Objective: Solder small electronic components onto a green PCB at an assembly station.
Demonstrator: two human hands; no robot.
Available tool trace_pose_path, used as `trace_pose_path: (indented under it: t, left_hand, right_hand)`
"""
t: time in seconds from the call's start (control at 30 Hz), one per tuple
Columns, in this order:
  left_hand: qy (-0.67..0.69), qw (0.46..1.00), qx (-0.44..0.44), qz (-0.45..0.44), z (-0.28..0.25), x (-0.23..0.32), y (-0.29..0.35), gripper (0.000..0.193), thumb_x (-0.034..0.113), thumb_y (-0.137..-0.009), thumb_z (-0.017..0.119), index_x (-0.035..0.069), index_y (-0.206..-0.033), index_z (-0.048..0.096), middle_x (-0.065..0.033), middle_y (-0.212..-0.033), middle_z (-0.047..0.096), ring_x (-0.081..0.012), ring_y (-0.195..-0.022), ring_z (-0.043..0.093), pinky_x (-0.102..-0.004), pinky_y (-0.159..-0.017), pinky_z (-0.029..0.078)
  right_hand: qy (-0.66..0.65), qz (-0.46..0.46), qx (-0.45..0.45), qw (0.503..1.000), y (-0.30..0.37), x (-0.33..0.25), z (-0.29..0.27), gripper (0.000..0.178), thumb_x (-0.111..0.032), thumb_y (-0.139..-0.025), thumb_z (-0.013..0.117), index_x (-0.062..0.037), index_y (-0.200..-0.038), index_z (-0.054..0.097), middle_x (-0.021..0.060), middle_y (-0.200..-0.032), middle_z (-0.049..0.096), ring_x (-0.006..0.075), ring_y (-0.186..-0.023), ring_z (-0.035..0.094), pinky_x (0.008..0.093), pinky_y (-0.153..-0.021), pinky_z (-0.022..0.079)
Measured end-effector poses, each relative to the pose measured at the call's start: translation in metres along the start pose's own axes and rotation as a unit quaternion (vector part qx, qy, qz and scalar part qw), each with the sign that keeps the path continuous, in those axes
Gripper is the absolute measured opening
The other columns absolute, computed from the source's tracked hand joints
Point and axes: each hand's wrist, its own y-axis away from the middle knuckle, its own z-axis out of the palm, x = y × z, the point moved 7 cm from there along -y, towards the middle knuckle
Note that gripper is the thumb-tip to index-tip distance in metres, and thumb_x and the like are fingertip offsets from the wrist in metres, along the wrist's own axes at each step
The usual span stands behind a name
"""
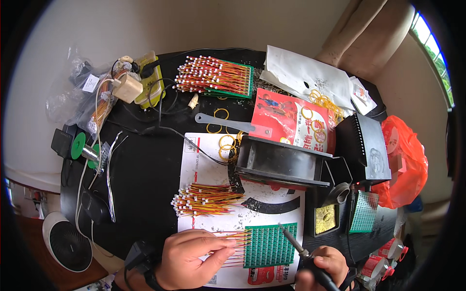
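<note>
A green circuit board panel [270,246] lies on the white printed sheet [194,145] at the near middle. Thin red and yellow wires [228,264] run out from its left edge. My left hand [194,257] is closed in a pinch on a wire beside that edge; its fingertips partly hide the wires. In my right hand [330,266] is a soldering iron [302,250], its tip angled up and left over the board's right part. Whether the tip touches the board I cannot tell. Beyond my left hand lies a bundle of loose wires [206,200] with white connectors.
Behind the board stands a black box-shaped device [284,162]; right of it are a soldering iron stand with a yellow cleaning pad [325,219] and a red plastic bag [403,160]. Wired boards [218,77] are stacked at the back. A solder spool [87,151] and cables lie left.
</note>
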Motion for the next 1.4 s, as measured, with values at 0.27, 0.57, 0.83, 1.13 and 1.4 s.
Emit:
trace_pose_path:
  t: [0.27, 0.57, 0.83, 1.13, 1.4]
  left_hand:
    - [-0.049, 0.996, 0.010, 0.076, 0.018, 0.013, 0.003, 0.016, -0.007, -0.077, 0.078, 0.001, -0.091, 0.078, -0.0117, -0.090, 0.073, -0.0248, -0.079, 0.074, -0.0326, -0.071, 0.061]
    - [-0.124, 0.978, -0.014, 0.168, 0.030, 0.020, 0.012, 0.019, -0.004, -0.079, 0.071, -0.001, -0.097, 0.074, -0.0128, -0.090, 0.068, -0.0288, -0.079, 0.068, -0.0369, -0.073, 0.059]
    - [-0.169, 0.971, -0.042, 0.164, 0.043, 0.017, 0.021, 0.014, 0.000, -0.087, 0.067, -0.006, -0.099, 0.072, -0.0155, -0.093, 0.068, -0.0318, -0.087, 0.069, -0.0379, -0.078, 0.058]
    - [-0.156, 0.969, -0.006, 0.189, 0.041, 0.021, 0.016, 0.015, -0.001, -0.085, 0.067, -0.008, -0.097, 0.071, -0.0160, -0.092, 0.067, -0.0321, -0.086, 0.067, -0.0386, -0.078, 0.057]
    - [-0.151, 0.978, -0.036, 0.140, 0.046, 0.015, 0.023, 0.013, -0.003, -0.085, 0.067, -0.007, -0.096, 0.071, -0.0159, -0.090, 0.067, -0.0328, -0.084, 0.068, -0.0390, -0.077, 0.058]
  right_hand:
    - [-0.005, 0.074, -0.012, 0.997, -0.006, 0.005, 0.005, 0.020, -0.007, -0.091, 0.071, 0.0075, -0.098, 0.059, 0.0144, -0.066, 0.055, 0.0255, -0.049, 0.051, 0.0362, -0.046, 0.041]
    - [0.007, 0.079, -0.051, 0.996, -0.011, 0.006, 0.017, 0.019, -0.006, -0.089, 0.074, 0.0048, -0.095, 0.059, 0.0128, -0.064, 0.054, 0.0267, -0.049, 0.053, 0.0366, -0.047, 0.042]
    - [0.004, 0.074, -0.049, 0.996, -0.010, 0.007, 0.016, 0.017, -0.005, -0.089, 0.073, 0.0057, -0.093, 0.059, 0.0125, -0.064, 0.053, 0.0262, -0.048, 0.052, 0.0361, -0.046, 0.041]
    - [0.005, 0.080, -0.045, 0.996, -0.010, 0.008, 0.017, 0.017, -0.004, -0.088, 0.073, 0.0057, -0.092, 0.060, 0.0130, -0.063, 0.054, 0.0260, -0.047, 0.053, 0.0358, -0.046, 0.041]
    - [0.016, 0.077, -0.051, 0.996, -0.008, 0.007, 0.017, 0.017, -0.003, -0.086, 0.073, 0.0055, -0.092, 0.060, 0.0129, -0.065, 0.055, 0.0259, -0.047, 0.052, 0.0357, -0.046, 0.041]
